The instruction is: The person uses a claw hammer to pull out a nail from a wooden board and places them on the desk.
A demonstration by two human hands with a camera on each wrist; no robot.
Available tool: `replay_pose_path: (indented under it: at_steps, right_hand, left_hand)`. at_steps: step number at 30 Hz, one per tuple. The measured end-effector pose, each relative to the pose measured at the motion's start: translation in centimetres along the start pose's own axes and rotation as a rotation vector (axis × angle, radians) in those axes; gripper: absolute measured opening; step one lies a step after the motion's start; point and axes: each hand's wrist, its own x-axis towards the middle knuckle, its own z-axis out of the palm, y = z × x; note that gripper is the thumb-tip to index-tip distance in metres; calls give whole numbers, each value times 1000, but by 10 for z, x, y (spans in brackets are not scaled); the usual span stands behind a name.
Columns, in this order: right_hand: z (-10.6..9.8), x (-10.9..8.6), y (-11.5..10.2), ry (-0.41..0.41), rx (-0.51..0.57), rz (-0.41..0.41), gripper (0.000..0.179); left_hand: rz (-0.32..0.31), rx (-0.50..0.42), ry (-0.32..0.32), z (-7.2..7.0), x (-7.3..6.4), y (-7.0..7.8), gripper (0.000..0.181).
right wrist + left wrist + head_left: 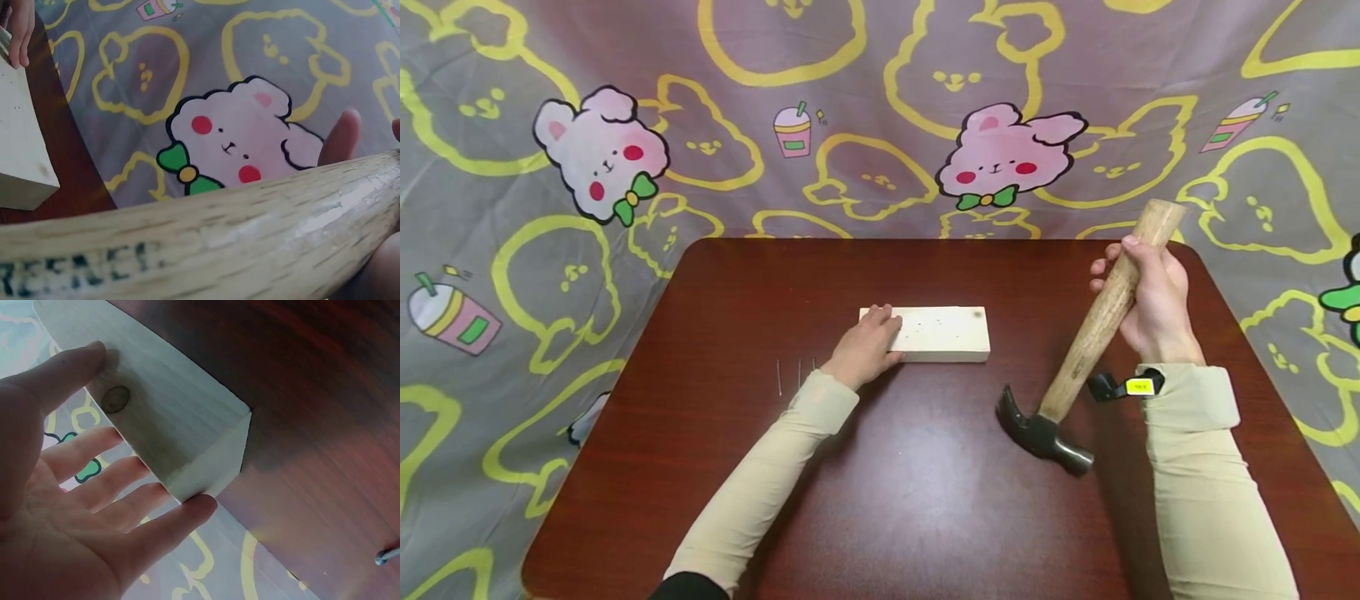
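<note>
A pale wooden block [943, 335] lies flat on the table, with small dark marks on its top. My left hand [867, 346] holds the block's left end, fingers over the top and thumb against the front side. In the left wrist view the thumb lies near a dark knot on the block [169, 394], the little finger at its end. On the right, my right hand [1157, 292] grips a claw hammer [1093, 342] by its wooden handle, raised over the table. The hammer's dark steel head hangs down toward me. Only the printed handle [219, 244] shows in the right wrist view.
Several thin nails [778, 377] lie left of the block, partly behind the left forearm; one nail head [382, 557] shows in the left wrist view. The reddish-brown table [910, 467] has rounded corners. Patterned cloth [880, 108] hangs around its back and sides.
</note>
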Motion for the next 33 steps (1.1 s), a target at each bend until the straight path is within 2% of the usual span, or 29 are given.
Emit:
replay_pose_path:
  at_steps: [5, 9, 12, 13, 19, 24, 29, 31, 33]
  right_hand:
    - [-6, 9, 4, 54, -52, -14, 22]
    - [-14, 15, 7, 104, -218, -24, 23]
    - [-21, 18, 9, 110, -318, -26, 23]
    - [-24, 19, 9, 105, -333, -24, 23]
    - [-41, 24, 10, 62, -267, 61, 23]
    - [-51, 32, 14, 79, -370, 136, 20]
    - [-61, 44, 22, 120, -535, 216, 24]
    - [-65, 48, 26, 134, -638, 237, 27]
    - [-69, 51, 30, 135, -793, 242, 27]
  left_hand:
    - [2, 10, 2, 1, 0, 0, 54]
    - [-3, 24, -8, 0, -2, 3, 53]
    - [-6, 28, -6, -1, -3, 5, 54]
    - [-8, 28, -4, -1, -4, 5, 54]
    - [-20, 20, -14, -1, -6, 7, 56]
    - [-20, 19, -19, -2, -5, 6, 55]
    - [-37, 14, -34, -2, -3, 7, 54]
    - [-38, 14, -39, -2, -3, 7, 54]
    - [-38, 12, -41, -3, -2, 7, 54]
